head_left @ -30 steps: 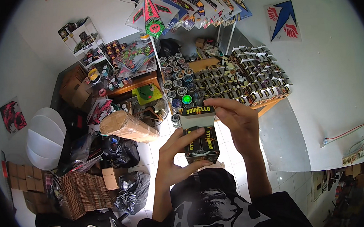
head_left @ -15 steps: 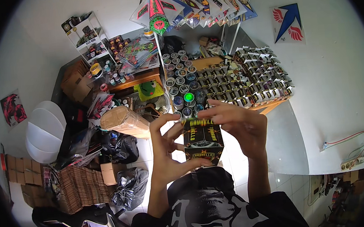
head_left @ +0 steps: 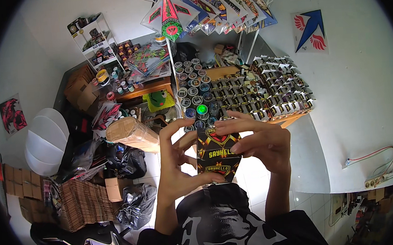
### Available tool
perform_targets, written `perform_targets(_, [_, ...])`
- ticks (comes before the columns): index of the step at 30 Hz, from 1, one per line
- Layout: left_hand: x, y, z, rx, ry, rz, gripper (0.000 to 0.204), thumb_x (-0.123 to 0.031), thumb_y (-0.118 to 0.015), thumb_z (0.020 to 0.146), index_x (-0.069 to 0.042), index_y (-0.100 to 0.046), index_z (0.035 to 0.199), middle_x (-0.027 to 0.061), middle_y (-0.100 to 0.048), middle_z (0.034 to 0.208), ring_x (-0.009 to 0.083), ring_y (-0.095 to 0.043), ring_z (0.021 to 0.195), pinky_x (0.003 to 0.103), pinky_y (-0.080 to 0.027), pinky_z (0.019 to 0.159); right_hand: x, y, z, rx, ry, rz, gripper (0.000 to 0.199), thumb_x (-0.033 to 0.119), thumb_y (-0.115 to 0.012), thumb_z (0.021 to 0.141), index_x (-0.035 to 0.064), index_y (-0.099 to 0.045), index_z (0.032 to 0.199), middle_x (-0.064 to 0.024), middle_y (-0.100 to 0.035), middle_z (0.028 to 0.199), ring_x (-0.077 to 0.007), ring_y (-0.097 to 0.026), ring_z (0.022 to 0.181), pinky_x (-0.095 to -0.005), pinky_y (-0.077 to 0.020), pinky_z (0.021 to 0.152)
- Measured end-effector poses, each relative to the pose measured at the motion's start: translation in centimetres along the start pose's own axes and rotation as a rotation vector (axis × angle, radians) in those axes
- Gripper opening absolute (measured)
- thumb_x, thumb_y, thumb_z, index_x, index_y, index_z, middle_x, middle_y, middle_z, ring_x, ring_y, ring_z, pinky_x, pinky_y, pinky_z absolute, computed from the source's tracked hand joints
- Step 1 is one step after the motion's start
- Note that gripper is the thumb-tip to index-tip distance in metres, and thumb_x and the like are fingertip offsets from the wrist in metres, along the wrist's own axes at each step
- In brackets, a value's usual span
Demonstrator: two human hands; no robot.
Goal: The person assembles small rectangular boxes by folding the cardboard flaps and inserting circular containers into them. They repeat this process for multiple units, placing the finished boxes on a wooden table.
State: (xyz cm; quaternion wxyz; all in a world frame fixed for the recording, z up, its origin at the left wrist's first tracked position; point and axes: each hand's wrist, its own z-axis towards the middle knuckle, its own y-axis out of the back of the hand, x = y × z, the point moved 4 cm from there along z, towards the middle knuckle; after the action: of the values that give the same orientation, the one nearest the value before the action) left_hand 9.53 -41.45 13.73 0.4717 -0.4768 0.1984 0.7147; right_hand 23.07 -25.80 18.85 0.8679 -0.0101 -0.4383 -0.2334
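Observation:
A small black cardboard box [head_left: 218,153] with yellow and red print is held up in front of my chest. My left hand [head_left: 174,158] grips it, the thumb along the lower near edge and the fingers round its left side. My right hand [head_left: 271,144] is at the upper right, with fingertips pressed on the top flap and the right edge. That flap lies over the box's top, so whatever is inside is hidden. Just beyond my hands stand rows of round, clear-topped tubs or spools [head_left: 195,89], one of them bright green [head_left: 202,109].
Rows of small boxes with raised flaps [head_left: 285,86] cover the table's right part. Diamond-shaped kites [head_left: 216,9] hang from a white rack above. On the left stand a taped carton [head_left: 132,132], black plastic bags [head_left: 136,204] and stacked flat cardboard [head_left: 86,201].
The box's raised flap has folded down over its top under my right fingers, and a printed panel now faces up. My left hand has kept its grip.

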Motion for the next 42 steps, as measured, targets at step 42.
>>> perform_targets(42, [0.8, 2.2, -0.8, -0.091, 0.080, 0.169, 0.122, -0.020, -0.108, 0.061, -0.007, -0.037, 0.160, 0.0100, -0.047, 0.163, 0.0259, -0.063, 0.138, 0.023, -0.059, 0.071, 0.9, -3.5, 0.5, -0.186, -0.064, -0.281, 0.025, 0.001, -0.092, 0.078, 0.0112, -0.081, 0.099, -0.0052, -0.080, 0.112, -0.0261, -0.076, 0.113, -0.0515, -0.0502, 0.112])
